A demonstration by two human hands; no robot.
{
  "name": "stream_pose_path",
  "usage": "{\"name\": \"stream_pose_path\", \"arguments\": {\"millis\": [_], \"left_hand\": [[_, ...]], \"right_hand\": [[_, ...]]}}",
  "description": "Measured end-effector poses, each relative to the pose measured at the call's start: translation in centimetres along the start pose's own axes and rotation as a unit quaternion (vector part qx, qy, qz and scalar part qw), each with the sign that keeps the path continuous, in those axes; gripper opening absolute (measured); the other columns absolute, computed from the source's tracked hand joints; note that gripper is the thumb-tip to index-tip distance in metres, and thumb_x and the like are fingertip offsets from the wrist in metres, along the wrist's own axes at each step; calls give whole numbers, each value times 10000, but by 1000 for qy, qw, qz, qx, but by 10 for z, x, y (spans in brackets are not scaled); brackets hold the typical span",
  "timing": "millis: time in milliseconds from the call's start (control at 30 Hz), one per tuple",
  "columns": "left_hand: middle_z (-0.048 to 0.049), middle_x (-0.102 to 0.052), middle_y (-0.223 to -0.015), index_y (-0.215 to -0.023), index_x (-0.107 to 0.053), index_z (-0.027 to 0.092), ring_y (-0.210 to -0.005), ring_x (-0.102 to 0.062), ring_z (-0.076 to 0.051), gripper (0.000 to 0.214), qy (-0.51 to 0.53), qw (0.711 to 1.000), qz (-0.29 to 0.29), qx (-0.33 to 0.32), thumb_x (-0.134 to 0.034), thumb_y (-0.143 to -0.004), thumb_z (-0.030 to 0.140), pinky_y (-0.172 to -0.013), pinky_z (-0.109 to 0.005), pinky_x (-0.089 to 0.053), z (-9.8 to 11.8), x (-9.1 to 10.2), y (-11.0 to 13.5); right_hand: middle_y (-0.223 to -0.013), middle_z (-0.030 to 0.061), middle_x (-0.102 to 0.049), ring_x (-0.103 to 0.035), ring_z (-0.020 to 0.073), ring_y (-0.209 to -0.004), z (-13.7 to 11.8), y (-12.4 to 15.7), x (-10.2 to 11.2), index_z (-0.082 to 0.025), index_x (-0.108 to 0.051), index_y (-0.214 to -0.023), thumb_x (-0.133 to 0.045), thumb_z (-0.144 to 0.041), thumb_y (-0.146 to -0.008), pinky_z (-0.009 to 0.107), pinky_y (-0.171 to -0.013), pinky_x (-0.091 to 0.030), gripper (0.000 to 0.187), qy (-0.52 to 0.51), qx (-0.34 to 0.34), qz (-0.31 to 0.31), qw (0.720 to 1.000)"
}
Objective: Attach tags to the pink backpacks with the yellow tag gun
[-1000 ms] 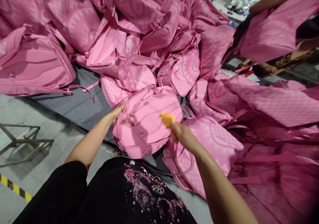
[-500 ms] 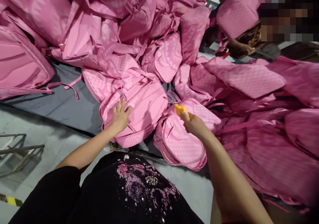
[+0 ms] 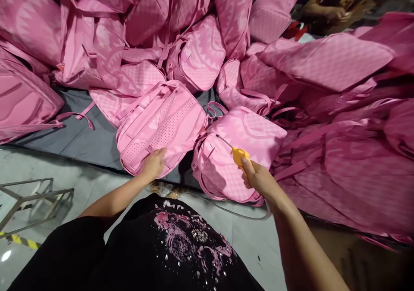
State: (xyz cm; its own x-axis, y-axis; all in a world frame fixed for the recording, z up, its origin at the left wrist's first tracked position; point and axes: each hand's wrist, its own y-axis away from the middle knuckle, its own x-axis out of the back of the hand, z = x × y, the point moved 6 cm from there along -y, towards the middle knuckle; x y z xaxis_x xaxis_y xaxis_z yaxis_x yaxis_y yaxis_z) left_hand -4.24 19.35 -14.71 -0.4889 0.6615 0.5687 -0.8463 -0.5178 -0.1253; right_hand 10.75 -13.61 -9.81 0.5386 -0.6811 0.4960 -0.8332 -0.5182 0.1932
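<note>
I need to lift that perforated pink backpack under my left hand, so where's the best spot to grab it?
Grip the perforated pink backpack by its shoulder straps at the far upper end, coming from above. It lies back-panel up and tilted, so the straps stand clear, while the left hand only rests on the smooth lower edge.

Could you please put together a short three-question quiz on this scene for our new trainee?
1. True or false: the right hand holds a yellow tool with a thin metal nozzle.
2. What does the left hand rest on? A) the metal frame B) the perforated back panel of a pink backpack C) a cardboard box
3. In a few words: what lies under the backpacks, on the floor?

Key
1. True; the nozzle points toward the patterned pink backpack in front of it.
2. B; the hand lies at the near edge of the perforated pink backpack.
3. A grey sheet.
</note>
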Motion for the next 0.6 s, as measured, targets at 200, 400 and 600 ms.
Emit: {"name": "stream_pose_path", "arguments": {"millis": [200, 400, 600], "left_hand": [[-90, -628, -753, -1304, -365, 182, -446, -511, -154, 477, 363, 846, -17, 390, -479, -937, 465, -469, -255, -420, -33, 20, 1], [-68, -552, -623, -1166, -465, 159, -394, -425, -121, 436, 456, 795, -140, 374, -384, -954, 530, -411, -203, -330, -33, -17, 1], [-147, -632, -867, -984, -591, 103, -812, -611, -226, 430, 290, 934, -114, 177, -512, -913, 520, -737, -312, -455, -25, -22, -17]], "right_hand": [[-575, 65, -487, -480, 169, -509, -2, 10, -42, -126, -501, -752, -338, -827, -851, 270, -516, -400, 726, -31, 84, -198, 976], [-599, 38, -450, -418, 146, -480, -6, -1, -59, -108, -534, -900, -373, -891, -775, 236, -428, -331, 809, -42, 58, -86, 994], [-607, 45, -440, -402, 144, -492, -19, 9, -76, -109, -524, -892, -353, -893, -754, 239, -433, -301, 814, -48, 29, -12, 998]]}}
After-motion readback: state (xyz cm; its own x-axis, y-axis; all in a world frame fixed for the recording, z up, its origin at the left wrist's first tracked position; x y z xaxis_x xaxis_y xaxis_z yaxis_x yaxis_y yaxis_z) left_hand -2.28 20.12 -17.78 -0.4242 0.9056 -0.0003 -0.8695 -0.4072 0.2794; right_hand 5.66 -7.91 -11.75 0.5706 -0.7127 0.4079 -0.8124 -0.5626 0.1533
